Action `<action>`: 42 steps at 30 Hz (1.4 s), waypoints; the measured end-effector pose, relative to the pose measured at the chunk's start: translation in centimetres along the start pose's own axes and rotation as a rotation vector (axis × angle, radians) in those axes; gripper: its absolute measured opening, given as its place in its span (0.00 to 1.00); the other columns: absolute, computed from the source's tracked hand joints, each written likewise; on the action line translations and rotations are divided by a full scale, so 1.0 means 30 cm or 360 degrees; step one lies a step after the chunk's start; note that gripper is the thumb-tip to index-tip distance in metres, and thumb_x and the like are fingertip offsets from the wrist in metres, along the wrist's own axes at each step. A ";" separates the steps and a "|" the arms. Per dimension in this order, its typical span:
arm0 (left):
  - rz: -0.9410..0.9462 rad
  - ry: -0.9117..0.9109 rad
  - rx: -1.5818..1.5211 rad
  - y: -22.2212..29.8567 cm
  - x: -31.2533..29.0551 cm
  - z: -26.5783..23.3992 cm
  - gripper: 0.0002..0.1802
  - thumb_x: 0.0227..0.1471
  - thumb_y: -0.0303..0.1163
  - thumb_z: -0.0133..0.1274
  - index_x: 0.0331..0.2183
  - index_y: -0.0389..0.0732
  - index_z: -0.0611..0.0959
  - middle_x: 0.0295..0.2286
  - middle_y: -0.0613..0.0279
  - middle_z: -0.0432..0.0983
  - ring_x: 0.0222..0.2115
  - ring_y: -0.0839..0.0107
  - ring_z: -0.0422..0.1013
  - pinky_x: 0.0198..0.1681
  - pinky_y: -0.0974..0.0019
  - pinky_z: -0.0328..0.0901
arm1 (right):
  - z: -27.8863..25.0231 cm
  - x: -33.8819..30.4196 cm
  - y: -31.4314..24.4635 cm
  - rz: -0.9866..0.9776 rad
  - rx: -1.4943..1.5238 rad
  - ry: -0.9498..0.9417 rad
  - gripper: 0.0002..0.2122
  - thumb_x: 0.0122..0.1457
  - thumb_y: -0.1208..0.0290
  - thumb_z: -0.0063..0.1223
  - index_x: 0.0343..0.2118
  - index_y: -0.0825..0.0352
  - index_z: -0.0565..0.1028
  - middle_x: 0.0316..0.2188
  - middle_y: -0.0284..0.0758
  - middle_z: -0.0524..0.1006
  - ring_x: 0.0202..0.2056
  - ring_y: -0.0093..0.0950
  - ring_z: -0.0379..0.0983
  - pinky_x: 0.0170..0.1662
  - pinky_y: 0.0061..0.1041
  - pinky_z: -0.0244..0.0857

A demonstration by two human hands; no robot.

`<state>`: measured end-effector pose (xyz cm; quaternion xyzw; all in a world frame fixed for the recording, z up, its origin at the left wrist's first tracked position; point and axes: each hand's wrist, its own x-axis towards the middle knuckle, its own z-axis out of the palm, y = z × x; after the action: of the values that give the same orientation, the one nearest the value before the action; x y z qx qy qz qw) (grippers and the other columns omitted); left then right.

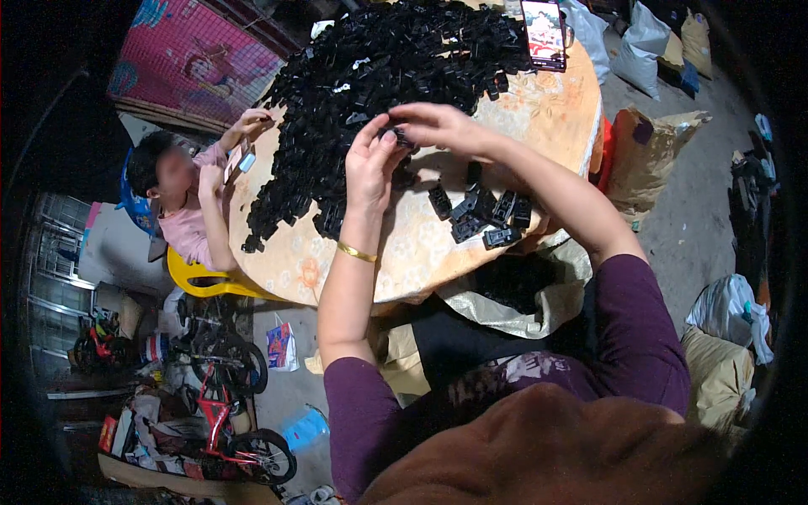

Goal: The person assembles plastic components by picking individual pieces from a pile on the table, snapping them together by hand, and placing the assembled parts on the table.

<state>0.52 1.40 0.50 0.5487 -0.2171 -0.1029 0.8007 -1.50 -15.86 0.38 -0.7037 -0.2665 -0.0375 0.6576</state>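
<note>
A small black plastic part (402, 139) is between my two hands, above the near edge of a big heap of similar parts. My left hand (370, 168) grips it between thumb and fingertips, the palm turned up toward me. From the right, my right hand (446, 130) reaches over with its fingers curved and thumb at the same part; fingers of both hands hide much of it. Several black plastic housings (480, 210) lie in a loose group by the table's near edge, below my right forearm. The heap of black parts (379, 76) covers much of the round table (404, 265).
A phone (544, 34) stands at the table's far right. At the left, a person in pink (195, 202) sits on a yellow chair (189, 276), with one hand at the heap. An open sack (551, 303) of black parts sits below the near edge. Bags (644, 50) and a red bicycle (217, 412) stand around.
</note>
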 end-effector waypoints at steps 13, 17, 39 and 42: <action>0.0326 -0.0699 0.1526 -0.018 -0.053 0.113 0.11 0.45 0.32 0.50 0.29 0.35 0.79 0.27 0.54 0.74 0.27 0.65 0.71 0.32 0.68 0.64 | -0.151 0.016 0.102 -0.0361 -0.1504 0.0425 0.15 0.48 0.60 0.51 0.37 0.63 0.74 0.35 0.40 0.73 0.39 0.35 0.69 0.43 0.30 0.62; 0.0133 -0.0212 0.1863 -0.043 0.018 0.109 0.12 0.41 0.35 0.54 0.25 0.35 0.79 0.25 0.52 0.74 0.26 0.59 0.70 0.31 0.64 0.65 | -0.143 0.014 0.140 -0.0214 -0.1715 0.0326 0.13 0.47 0.62 0.50 0.33 0.64 0.75 0.30 0.40 0.74 0.34 0.36 0.70 0.40 0.31 0.64; 0.0181 0.0104 0.1141 -0.076 0.062 0.090 0.14 0.45 0.26 0.51 0.36 0.34 0.70 0.30 0.58 0.72 0.28 0.76 0.69 0.30 0.73 0.65 | -0.126 0.017 0.070 -0.0058 -0.0215 0.0412 0.13 0.54 0.71 0.45 0.41 0.71 0.70 0.22 0.32 0.73 0.21 0.16 0.67 0.24 0.17 0.63; 0.0031 0.0105 0.0369 -0.069 0.043 0.045 0.13 0.48 0.23 0.47 0.39 0.35 0.68 0.32 0.62 0.71 0.29 0.77 0.68 0.32 0.76 0.66 | -0.089 0.012 0.058 -0.0067 -0.0112 0.0299 0.13 0.55 0.71 0.41 0.40 0.72 0.69 0.22 0.33 0.75 0.21 0.18 0.70 0.25 0.17 0.66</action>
<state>1.19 -1.02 -0.71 0.6386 -0.2064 -0.0513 0.7396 0.34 -18.25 -0.69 -0.7140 -0.2169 -0.1264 0.6536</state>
